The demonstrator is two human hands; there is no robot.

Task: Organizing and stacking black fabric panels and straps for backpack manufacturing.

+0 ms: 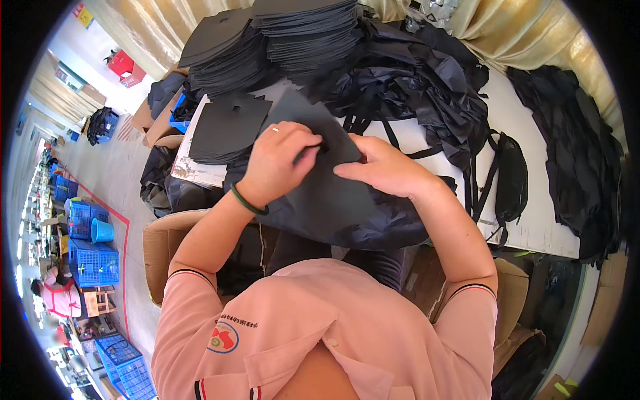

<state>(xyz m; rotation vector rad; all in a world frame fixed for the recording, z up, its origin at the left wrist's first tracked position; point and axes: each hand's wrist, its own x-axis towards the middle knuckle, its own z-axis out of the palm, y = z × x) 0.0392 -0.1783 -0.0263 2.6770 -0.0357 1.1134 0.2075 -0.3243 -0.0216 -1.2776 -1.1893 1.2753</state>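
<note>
Sheet (pixel 339 190) lies between the hands (pixel 281 159), right thumb (pixel 353 172) over its right edge.

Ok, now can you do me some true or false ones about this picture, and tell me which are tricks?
1. The right hand holds a dark panel by its edge. True.
2. The green band is on the right wrist. False: the green band is around the left wrist.
3. A low stack of dark panels lies to the left of the panel being held. True.
4. The round bucket at the left of the picture is yellow. False: the bucket is blue.
5. The shirt has long sleeves. False: the pink shirt has short sleeves.
6. Crumpled black fabric lies on the white table. True.
</note>
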